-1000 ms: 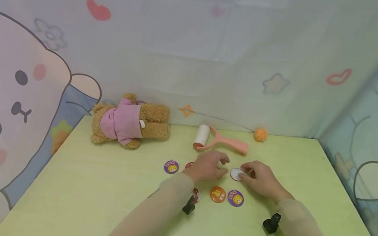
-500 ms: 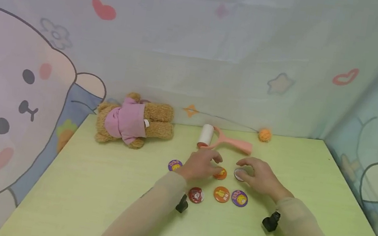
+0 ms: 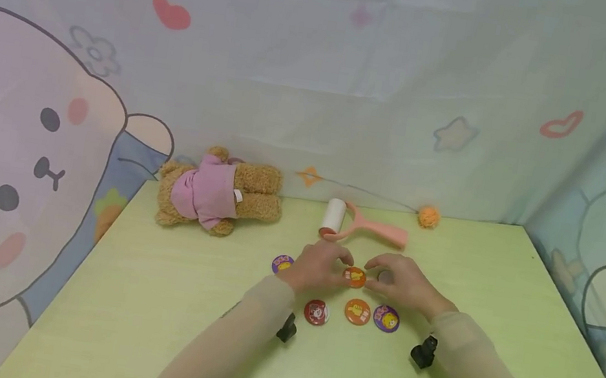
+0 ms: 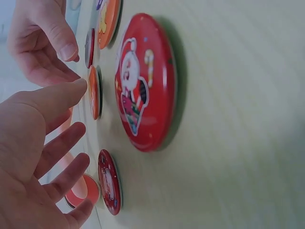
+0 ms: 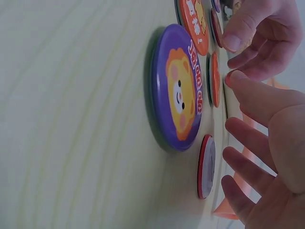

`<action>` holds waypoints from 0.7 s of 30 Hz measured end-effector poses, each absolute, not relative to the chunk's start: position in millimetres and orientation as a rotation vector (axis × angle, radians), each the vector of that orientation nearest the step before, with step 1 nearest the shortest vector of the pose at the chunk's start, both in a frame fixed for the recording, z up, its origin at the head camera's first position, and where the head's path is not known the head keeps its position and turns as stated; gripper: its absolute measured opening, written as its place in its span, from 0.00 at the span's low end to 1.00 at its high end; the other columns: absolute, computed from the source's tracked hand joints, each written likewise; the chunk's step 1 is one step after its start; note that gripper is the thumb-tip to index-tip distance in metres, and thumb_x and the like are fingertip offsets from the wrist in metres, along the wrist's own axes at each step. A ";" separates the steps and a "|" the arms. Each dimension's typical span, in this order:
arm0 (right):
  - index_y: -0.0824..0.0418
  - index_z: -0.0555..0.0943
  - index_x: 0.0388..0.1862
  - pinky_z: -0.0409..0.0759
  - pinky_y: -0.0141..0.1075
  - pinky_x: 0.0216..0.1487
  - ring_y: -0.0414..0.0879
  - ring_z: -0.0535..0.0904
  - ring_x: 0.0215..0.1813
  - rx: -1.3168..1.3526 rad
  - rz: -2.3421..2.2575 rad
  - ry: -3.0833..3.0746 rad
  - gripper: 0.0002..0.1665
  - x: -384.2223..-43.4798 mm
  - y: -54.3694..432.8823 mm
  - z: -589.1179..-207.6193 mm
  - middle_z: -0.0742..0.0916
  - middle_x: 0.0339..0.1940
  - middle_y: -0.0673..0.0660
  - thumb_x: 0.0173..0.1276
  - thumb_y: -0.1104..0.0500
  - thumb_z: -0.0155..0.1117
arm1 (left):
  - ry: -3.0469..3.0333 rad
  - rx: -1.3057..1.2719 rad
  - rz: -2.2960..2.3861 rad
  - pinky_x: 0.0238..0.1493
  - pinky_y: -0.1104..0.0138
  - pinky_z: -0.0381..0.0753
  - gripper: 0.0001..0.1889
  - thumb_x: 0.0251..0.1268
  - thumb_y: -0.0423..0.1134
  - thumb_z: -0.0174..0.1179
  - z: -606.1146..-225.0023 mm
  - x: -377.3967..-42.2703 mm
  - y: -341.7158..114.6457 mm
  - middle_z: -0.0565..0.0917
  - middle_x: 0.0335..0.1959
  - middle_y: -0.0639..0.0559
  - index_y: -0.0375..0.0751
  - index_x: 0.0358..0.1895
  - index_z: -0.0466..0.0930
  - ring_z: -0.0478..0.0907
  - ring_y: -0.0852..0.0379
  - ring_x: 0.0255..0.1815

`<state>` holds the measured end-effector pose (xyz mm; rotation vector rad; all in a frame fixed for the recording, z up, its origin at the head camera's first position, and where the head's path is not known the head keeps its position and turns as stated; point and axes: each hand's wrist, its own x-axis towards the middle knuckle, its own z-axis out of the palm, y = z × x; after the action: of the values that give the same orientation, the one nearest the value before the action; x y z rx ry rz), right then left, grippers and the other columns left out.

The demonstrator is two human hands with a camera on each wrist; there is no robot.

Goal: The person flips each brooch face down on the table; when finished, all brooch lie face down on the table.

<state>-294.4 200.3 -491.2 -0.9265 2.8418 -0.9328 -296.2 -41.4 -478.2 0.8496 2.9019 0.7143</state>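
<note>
Both hands are around an orange pin badge (image 3: 354, 277) that lies face up on the table. My left hand (image 3: 319, 270) is at its left side, thumb tip close to the rim and fingers loosely spread. My right hand (image 3: 406, 283) is at the other side with relaxed, parted fingers. A badge lying pale back up (image 5: 208, 167) sits under the right hand's fingers, partly covered in the head view. Beneath the left hand is a dark red badge (image 4: 109, 182), hidden in the head view. Neither hand grips anything.
Nearer are a red badge (image 3: 316, 312), another orange badge (image 3: 358, 312) and a purple badge (image 3: 386, 318). A second purple badge (image 3: 282, 264) is left. Behind lie a teddy bear (image 3: 216, 196), a pink-handled lint roller (image 3: 374, 227) and an orange pompom (image 3: 429, 217).
My left hand has drawn back leftward, uncovering the orange badge. The right hand has left the pale-backed badge and shifted left toward the orange one. The head view has swung slightly.
</note>
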 end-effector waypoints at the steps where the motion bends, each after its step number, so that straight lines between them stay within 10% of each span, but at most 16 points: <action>1: 0.60 0.86 0.55 0.80 0.55 0.61 0.53 0.86 0.54 -0.925 -0.931 2.839 0.20 -294.6 199.6 -490.8 0.90 0.53 0.54 0.67 0.55 0.77 | 2.904 0.862 0.708 0.57 0.51 0.79 0.18 0.64 0.49 0.75 -477.8 -295.9 -41.3 0.89 0.54 0.57 0.49 0.53 0.88 0.82 0.52 0.55; 21: 0.61 0.88 0.53 0.80 0.54 0.61 0.52 0.85 0.53 -0.931 -0.883 2.823 0.20 -297.0 190.9 -495.4 0.91 0.51 0.54 0.63 0.59 0.80 | 2.872 0.891 0.640 0.60 0.53 0.78 0.19 0.61 0.44 0.77 -480.6 -299.3 -43.4 0.90 0.53 0.58 0.49 0.55 0.89 0.81 0.52 0.59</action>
<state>-297.0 190.9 -495.4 -0.9306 2.8228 -0.8831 -299.3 -43.4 -480.6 0.8906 2.8718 0.6395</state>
